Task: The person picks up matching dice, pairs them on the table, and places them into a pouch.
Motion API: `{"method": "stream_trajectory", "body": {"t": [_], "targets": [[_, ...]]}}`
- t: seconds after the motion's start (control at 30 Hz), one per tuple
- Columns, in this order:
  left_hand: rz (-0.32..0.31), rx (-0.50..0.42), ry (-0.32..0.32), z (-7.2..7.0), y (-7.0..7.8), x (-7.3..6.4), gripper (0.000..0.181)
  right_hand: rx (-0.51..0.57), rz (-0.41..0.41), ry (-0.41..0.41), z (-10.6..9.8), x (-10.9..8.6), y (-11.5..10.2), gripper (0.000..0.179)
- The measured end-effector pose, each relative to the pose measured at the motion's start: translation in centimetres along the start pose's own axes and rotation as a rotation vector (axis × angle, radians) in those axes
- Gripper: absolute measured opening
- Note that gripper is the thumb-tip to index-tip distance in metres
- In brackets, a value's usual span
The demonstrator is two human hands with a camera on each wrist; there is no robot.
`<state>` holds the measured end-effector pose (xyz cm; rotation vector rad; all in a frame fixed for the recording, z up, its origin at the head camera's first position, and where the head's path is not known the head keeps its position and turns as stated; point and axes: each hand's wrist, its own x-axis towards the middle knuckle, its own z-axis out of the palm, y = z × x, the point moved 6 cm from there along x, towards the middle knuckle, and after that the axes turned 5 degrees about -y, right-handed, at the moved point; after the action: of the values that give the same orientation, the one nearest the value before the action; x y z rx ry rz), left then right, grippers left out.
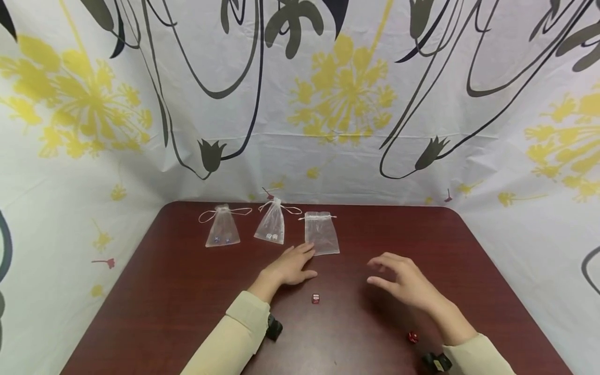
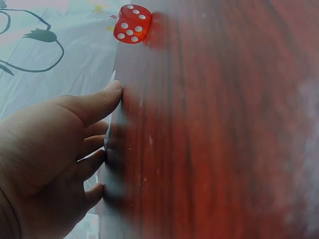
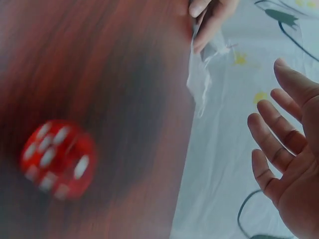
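Observation:
My left hand [image 1: 291, 265] lies spread on the table, its fingertips at the lower left corner of a sheer white drawstring pouch [image 1: 322, 237]. In front of that hand sits a red die [image 1: 315, 298] with white pips; the left wrist view shows the same die [image 2: 133, 24] beyond the thumb. My right hand [image 1: 400, 278] hovers over the table to the right, fingers relaxed and holding nothing. Close by the right wrist is a second red die [image 1: 412, 337], blurred in the right wrist view, where the open right palm [image 3: 294, 164] also shows.
Two more sheer drawstring pouches stand at the back left: one pouch [image 1: 223, 227] with blue-marked dice inside, another pouch [image 1: 272, 225] with white dice. The dark red wooden table [image 1: 154, 312] ends at a patterned white cloth [image 1: 262, 172] hanging behind it.

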<state>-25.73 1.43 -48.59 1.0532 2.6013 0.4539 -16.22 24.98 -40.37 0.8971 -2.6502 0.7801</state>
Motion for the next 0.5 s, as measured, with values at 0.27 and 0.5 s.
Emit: {"method": "stream_trajectory", "body": {"t": [0.27,0.5], "targets": [[0.005,0.008,0.008,0.0,0.1,0.0,0.065,-0.043,0.031,0.066,-2.1,-2.9,1.7,0.040],[0.005,-0.005,0.003,0.1,0.0,0.1,0.065,-0.098,0.051,0.112,-3.6,-4.4,2.3,0.040]]}}
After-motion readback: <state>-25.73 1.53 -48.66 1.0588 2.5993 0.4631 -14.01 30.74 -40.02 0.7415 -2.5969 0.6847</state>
